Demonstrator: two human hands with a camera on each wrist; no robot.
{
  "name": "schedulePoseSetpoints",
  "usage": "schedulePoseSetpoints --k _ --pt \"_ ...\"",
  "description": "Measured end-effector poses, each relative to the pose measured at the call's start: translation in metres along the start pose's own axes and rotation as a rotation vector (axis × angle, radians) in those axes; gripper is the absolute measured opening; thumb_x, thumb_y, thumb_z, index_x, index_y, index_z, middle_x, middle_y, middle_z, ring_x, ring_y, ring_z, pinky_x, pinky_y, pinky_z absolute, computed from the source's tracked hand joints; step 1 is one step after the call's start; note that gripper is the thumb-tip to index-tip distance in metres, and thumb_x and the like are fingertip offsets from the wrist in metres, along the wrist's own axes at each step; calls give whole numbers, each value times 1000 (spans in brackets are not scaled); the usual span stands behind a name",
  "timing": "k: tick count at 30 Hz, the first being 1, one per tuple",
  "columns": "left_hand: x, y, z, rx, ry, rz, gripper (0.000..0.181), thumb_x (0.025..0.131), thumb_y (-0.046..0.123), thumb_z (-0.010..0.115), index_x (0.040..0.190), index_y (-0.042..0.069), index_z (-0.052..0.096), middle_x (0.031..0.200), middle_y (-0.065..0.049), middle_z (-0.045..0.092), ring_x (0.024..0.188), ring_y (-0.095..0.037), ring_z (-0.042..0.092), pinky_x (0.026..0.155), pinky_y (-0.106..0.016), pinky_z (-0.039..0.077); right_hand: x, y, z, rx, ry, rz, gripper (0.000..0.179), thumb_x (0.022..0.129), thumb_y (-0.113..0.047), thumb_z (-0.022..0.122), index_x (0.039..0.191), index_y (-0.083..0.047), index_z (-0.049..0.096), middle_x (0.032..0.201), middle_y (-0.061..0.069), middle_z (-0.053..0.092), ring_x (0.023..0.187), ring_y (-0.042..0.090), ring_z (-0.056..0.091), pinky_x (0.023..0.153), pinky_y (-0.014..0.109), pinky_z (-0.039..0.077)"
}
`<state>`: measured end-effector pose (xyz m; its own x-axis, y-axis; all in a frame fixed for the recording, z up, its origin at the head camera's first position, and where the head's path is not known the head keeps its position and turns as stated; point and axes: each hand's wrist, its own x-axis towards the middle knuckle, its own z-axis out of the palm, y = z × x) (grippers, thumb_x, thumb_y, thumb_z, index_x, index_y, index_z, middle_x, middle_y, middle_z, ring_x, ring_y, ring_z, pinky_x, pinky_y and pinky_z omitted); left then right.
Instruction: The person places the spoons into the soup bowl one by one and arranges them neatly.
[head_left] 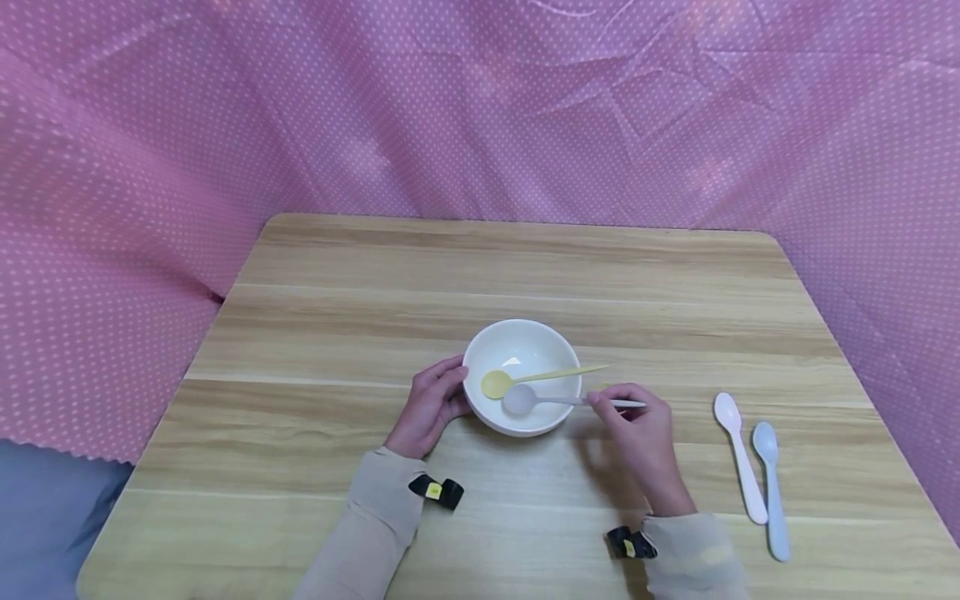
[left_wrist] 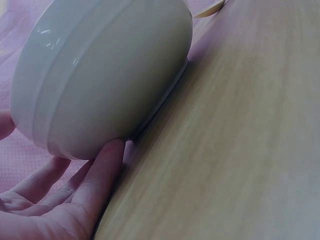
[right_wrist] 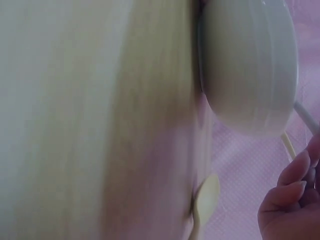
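A white bowl (head_left: 522,342) stands on the wooden table. My left hand (head_left: 429,408) holds its left side, thumb near the rim; in the left wrist view, fingers (left_wrist: 102,172) touch the bowl's lower wall (left_wrist: 110,75). Between thumb and fingers, my right hand (head_left: 637,433) pinches the handle of a pale grey-lilac spoon (head_left: 520,400), whose head is inside the bowl. A yellow spoon (head_left: 497,384) leans in the bowl, its handle passing over the right rim. Another yellow spoon (right_wrist: 206,200) lies on the table, mostly hidden behind the right hand in the head view.
To the right, a pinkish-white spoon (head_left: 738,450) and a light blue spoon (head_left: 772,483) lie side by side on the table (head_left: 360,283). Pink dotted cloth (head_left: 450,108) hangs behind the table and along its sides. Blue fabric (head_left: 52,508) shows at the lower left.
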<state>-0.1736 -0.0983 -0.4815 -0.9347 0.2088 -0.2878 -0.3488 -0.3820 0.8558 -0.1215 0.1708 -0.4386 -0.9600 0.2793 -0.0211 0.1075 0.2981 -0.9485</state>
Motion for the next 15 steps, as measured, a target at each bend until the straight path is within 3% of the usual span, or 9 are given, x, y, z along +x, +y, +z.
schedulePoseSetpoints --k 15 --pt "-1 0 0 4 -9 3 50 90 24 61 134 5 49 134 -17 52 106 -24 59 83 -34 54 1 2 14 -59 -61 53 26 83 -30 72 90 -6 68 85 5 65 74 17 56 58 24 47"
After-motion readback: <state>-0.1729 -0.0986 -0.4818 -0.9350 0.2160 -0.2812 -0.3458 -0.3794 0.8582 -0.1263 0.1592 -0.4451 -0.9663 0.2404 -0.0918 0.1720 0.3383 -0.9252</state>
